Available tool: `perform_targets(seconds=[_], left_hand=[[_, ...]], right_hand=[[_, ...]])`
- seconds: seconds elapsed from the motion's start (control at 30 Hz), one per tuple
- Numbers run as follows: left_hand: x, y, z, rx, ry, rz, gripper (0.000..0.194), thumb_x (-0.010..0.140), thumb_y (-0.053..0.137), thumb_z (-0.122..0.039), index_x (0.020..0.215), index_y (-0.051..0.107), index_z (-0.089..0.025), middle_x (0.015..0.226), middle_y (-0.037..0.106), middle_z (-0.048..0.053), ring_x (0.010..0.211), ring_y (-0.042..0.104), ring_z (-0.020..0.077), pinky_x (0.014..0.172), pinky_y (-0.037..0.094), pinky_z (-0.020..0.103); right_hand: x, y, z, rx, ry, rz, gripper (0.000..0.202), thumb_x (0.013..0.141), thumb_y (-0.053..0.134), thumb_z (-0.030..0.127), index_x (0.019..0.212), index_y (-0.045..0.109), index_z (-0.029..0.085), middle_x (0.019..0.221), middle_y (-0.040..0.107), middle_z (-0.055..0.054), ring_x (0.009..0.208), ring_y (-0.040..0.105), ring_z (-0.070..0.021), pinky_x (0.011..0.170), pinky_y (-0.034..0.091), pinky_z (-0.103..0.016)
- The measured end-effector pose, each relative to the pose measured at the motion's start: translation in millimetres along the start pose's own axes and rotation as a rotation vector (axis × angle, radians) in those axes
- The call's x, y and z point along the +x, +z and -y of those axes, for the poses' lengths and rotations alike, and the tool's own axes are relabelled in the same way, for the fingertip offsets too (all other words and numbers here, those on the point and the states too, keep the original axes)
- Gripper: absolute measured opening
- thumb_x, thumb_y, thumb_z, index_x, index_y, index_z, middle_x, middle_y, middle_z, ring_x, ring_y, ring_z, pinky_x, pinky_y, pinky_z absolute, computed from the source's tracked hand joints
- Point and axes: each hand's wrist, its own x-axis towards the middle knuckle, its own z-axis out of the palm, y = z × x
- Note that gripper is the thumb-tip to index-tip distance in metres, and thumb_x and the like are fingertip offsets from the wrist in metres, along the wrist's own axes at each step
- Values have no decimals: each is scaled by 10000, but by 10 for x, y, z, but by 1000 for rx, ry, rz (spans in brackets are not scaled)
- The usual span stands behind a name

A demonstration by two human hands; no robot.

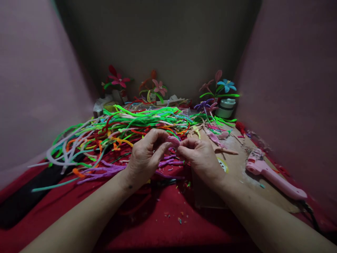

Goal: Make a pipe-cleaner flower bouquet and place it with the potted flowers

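Note:
Above the near middle of the table, my left hand [147, 153] pinches a small pink fuzzy petal [173, 141] between thumb and fingers. My right hand [201, 158] grips the petal's right end with its fingertips, so both hands hold the same piece. It looks like bent chenille stem; the fingers cover its ends. Just below and left of the hands lie purple chenille stems [105, 171]. Behind them spreads a large loose heap of green, red, white and orange chenille stems [147, 117].
A cardboard sheet [237, 179] at right carries a pink corded hand tool [276, 181] and loose petals [217, 138]. Finished fuzzy flowers [226, 85] stand along the back near a lidded pale container [226, 107]. Pink walls flank both sides. Scraps litter the red cloth [163, 232].

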Motion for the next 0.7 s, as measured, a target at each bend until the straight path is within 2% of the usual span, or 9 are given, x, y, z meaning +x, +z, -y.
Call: perform_targets(seconds=[0.1, 0.3, 0.37, 0.53, 0.7], left_hand=[[13, -17, 44, -11, 30, -8, 80, 817, 584, -249, 868, 568, -190, 683, 579, -13, 554, 537, 90, 545, 449, 219], [46, -53, 36, 77, 139, -97, 30, 777, 629, -183, 756, 611, -171, 705, 581, -12, 616, 553, 83, 569, 446, 192], [50, -49, 3, 52, 78, -115, 32, 760, 644, -178, 743, 619, -169, 668, 573, -24, 567, 539, 74, 522, 434, 182], [58, -16, -92, -172, -174, -90, 57, 762, 634, -198, 726, 606, -164, 516, 575, -46, 449, 530, 86, 451, 440, 196], [69, -23, -145, -216, -160, -70, 79, 792, 593, -205, 730, 614, -162, 530, 598, -35, 470, 558, 98, 483, 465, 211]], right_hand=[[6, 0, -12, -8, -4, 5, 72, 654, 588, 168, 594, 620, 144, 512, 534, 34, 486, 427, -77, 485, 330, -231], [-3, 2, -11, -64, -46, -4, 79, 660, 584, 156, 589, 613, 135, 512, 529, 36, 486, 427, -73, 478, 332, -218], [-11, 0, -8, -100, -80, -14, 90, 676, 582, 167, 603, 622, 132, 529, 541, 26, 498, 436, -79, 489, 345, -221], [-31, -4, -6, -210, -191, -88, 120, 715, 564, 181, 644, 645, 128, 573, 586, -6, 532, 486, -104, 530, 384, -243], [-41, -1, -9, -250, -256, -132, 119, 720, 563, 165, 643, 649, 133, 582, 598, -10, 536, 499, -106, 542, 397, -241]])
